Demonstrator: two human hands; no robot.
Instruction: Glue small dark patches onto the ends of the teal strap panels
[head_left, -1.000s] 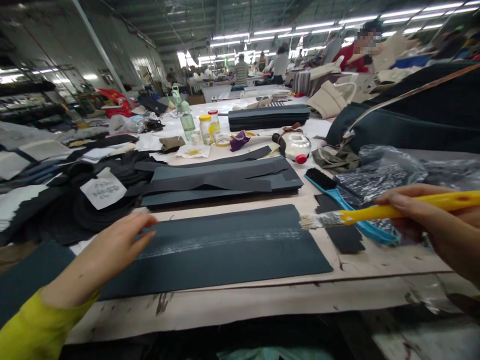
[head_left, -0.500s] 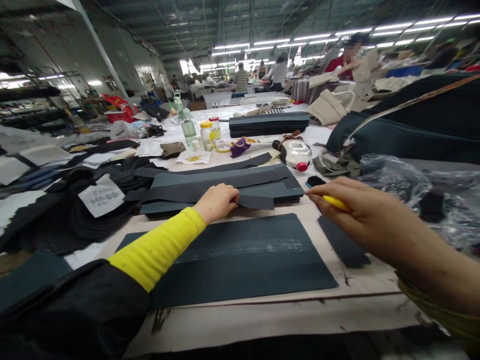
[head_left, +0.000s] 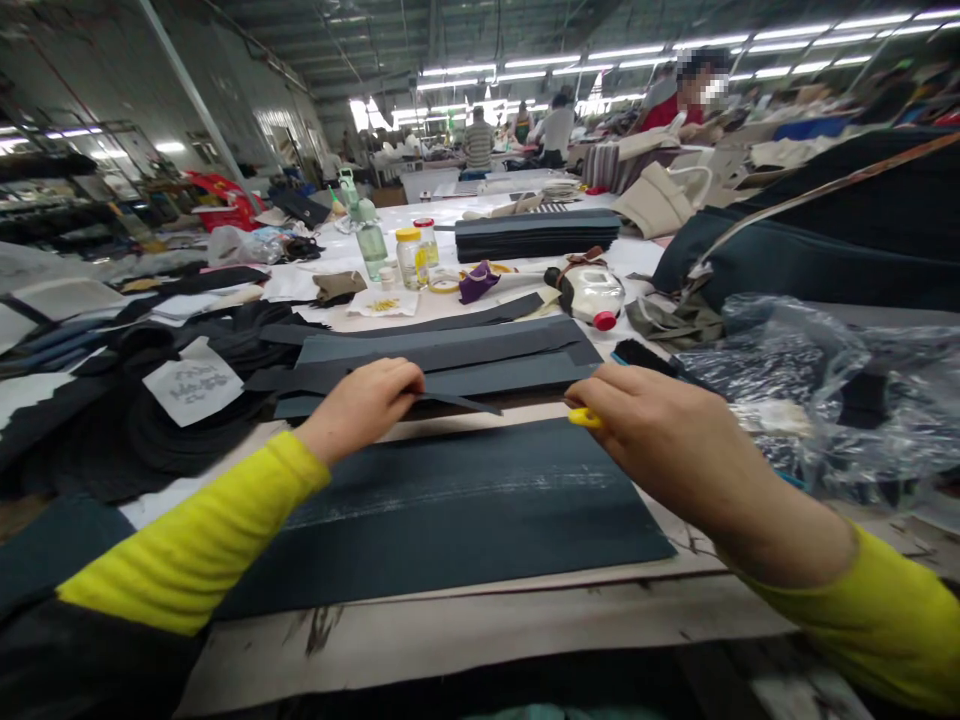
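Observation:
My left hand [head_left: 367, 405] is closed in a pinch on the near side of a dark strip [head_left: 457, 402], whose free end juts out to the right. Beneath it is a stack of dark blue-grey panels [head_left: 480, 375] with other dark strips across it. My right hand [head_left: 652, 430] is closed around a small yellow object [head_left: 583, 418]; only its end shows, so its kind is unclear. Between my hands and the near table edge lies a flat dark blue-green panel [head_left: 480, 530], with a chalky white streak running along it. A black-bristled brush [head_left: 637, 355] lies just beyond my right hand.
Behind the stack stand a bottle with a red cap [head_left: 596, 300], two jars, one being a yellow-lidded jar [head_left: 410, 262], and a green bottle [head_left: 369, 245]. Black fabric pieces [head_left: 180, 430] pile up at left. Clear plastic bags [head_left: 817, 370] lie at right. People work farther back.
My left hand has moved left and slightly nearer, drawing the strip back with it. My right hand has come left and lower with the yellow object, over the panel's right corner.

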